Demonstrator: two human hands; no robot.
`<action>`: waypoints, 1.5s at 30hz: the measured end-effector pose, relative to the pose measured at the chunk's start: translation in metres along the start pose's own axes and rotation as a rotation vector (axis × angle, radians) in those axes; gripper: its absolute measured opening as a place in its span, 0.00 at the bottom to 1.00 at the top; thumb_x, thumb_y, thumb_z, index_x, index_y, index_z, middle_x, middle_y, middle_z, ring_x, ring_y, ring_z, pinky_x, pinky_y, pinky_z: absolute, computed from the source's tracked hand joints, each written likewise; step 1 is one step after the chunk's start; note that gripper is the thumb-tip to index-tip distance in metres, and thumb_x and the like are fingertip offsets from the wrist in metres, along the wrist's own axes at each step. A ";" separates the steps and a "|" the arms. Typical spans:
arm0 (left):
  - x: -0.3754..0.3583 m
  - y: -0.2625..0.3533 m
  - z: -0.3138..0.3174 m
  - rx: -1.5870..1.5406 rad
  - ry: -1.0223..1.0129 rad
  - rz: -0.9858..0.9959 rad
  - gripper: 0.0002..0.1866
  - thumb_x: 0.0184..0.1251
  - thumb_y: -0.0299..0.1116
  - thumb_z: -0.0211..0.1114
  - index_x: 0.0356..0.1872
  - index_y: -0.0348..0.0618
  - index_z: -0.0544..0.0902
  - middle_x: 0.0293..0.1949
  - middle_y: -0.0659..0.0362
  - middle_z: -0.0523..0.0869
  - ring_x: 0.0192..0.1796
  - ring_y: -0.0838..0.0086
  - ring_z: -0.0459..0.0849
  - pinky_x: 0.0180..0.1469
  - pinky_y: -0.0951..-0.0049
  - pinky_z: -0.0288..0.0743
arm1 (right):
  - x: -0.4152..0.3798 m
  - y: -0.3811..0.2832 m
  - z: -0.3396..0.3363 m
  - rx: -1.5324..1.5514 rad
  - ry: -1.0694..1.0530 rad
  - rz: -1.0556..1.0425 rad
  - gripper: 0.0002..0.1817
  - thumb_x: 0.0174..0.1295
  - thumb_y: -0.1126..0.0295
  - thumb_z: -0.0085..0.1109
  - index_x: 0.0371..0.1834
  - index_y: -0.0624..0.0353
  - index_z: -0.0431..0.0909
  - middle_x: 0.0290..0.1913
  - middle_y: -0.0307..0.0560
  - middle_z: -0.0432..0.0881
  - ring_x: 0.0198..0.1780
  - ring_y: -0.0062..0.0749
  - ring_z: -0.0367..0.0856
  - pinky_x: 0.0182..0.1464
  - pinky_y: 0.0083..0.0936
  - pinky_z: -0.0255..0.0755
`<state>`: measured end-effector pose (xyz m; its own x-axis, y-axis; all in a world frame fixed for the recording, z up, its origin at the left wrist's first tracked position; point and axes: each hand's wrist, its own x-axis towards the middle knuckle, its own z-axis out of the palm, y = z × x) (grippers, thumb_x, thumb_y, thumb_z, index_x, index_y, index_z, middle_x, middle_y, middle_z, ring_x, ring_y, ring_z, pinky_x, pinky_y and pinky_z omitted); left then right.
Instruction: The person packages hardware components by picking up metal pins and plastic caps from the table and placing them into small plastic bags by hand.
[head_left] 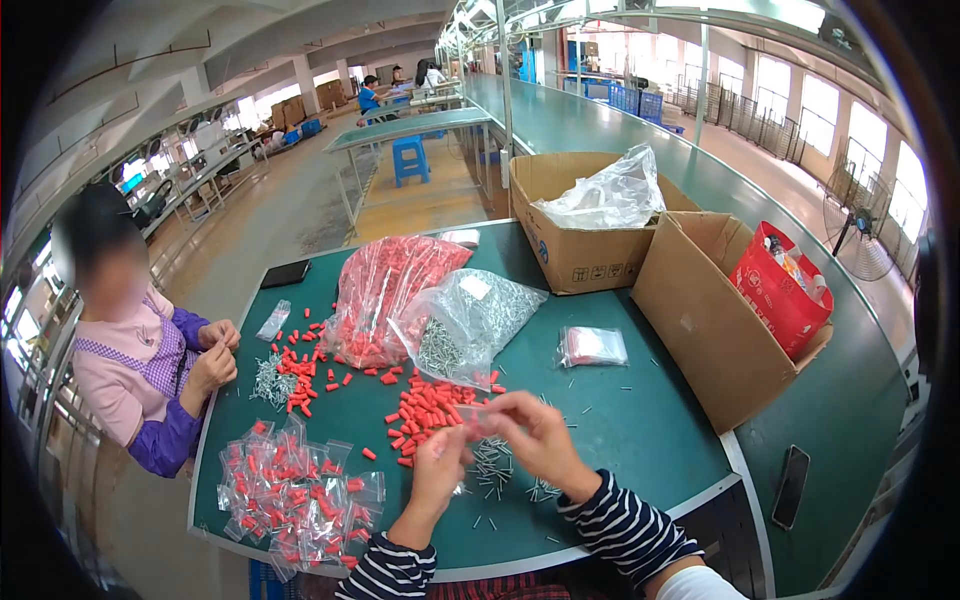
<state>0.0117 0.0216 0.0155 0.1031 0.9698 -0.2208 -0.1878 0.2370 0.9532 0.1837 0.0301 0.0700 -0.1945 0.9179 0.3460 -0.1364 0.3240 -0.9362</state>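
Note:
Both my hands are raised over the table's front middle, with a small clear zip bag (474, 420) between them. My left hand (439, 470) pinches the bag's near side, and my right hand (540, 440) grips its far side with the fingertips. Something reddish shows through the plastic, though I cannot make out exactly what. Just beyond my left hand lies a heap of red plastic caps (425, 405). Loose metal screws (490, 465) are scattered beneath and around my right hand. Filled small bags with red caps (290, 490) form a pile to the left.
Behind the heap stand a large bag of red caps (385, 300) and a clear bag of screws (490, 315). A stack of small empty bags (592, 346) lies right of them. Cardboard boxes (690, 320) border the right. A co-worker (135, 350) sits left; a phone (791, 487) lies far right.

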 end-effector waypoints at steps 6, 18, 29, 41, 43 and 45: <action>-0.011 0.003 0.015 -0.103 -0.046 0.354 0.21 0.77 0.45 0.55 0.59 0.39 0.77 0.42 0.61 0.82 0.28 0.89 0.72 0.22 0.86 0.61 | 0.000 -0.035 0.012 -0.348 -0.083 -0.274 0.11 0.58 0.73 0.66 0.42 0.64 0.79 0.38 0.49 0.81 0.40 0.34 0.81 0.43 0.28 0.75; -0.017 -0.007 0.025 -0.161 -0.118 0.230 0.22 0.76 0.44 0.55 0.58 0.35 0.78 0.49 0.58 0.81 0.31 0.84 0.77 0.23 0.85 0.66 | -0.013 0.027 -0.007 -0.517 -0.104 -0.357 0.07 0.58 0.69 0.64 0.34 0.61 0.79 0.35 0.48 0.77 0.36 0.43 0.79 0.41 0.36 0.72; -0.018 -0.001 0.029 0.078 0.010 0.350 0.21 0.75 0.43 0.58 0.56 0.36 0.80 0.37 0.58 0.85 0.24 0.84 0.76 0.22 0.84 0.68 | -0.014 0.024 -0.011 -0.232 0.034 0.010 0.07 0.64 0.70 0.62 0.39 0.62 0.81 0.34 0.42 0.82 0.34 0.25 0.78 0.38 0.23 0.72; -0.014 0.005 0.016 0.192 0.061 0.435 0.08 0.63 0.27 0.70 0.42 0.37 0.86 0.28 0.69 0.79 0.23 0.88 0.71 0.22 0.87 0.59 | -0.013 0.019 -0.017 -0.125 -0.059 0.092 0.08 0.66 0.69 0.61 0.41 0.63 0.81 0.32 0.36 0.80 0.34 0.16 0.74 0.38 0.19 0.71; -0.015 0.008 0.016 0.174 0.074 0.421 0.06 0.62 0.27 0.70 0.39 0.37 0.87 0.28 0.68 0.78 0.23 0.89 0.71 0.21 0.87 0.58 | -0.013 0.019 -0.016 -0.128 -0.065 0.080 0.08 0.66 0.68 0.61 0.41 0.63 0.81 0.32 0.36 0.80 0.34 0.16 0.74 0.39 0.19 0.71; -0.015 0.007 0.014 0.179 0.054 0.426 0.06 0.62 0.26 0.71 0.37 0.37 0.87 0.29 0.67 0.79 0.25 0.87 0.72 0.24 0.86 0.60 | -0.013 0.021 -0.016 -0.111 -0.066 0.065 0.09 0.67 0.68 0.61 0.41 0.63 0.81 0.32 0.37 0.80 0.35 0.16 0.75 0.39 0.19 0.71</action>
<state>0.0227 0.0079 0.0286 0.0017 0.9814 0.1922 -0.0305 -0.1920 0.9809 0.1993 0.0286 0.0447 -0.2638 0.9217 0.2845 -0.0143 0.2911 -0.9566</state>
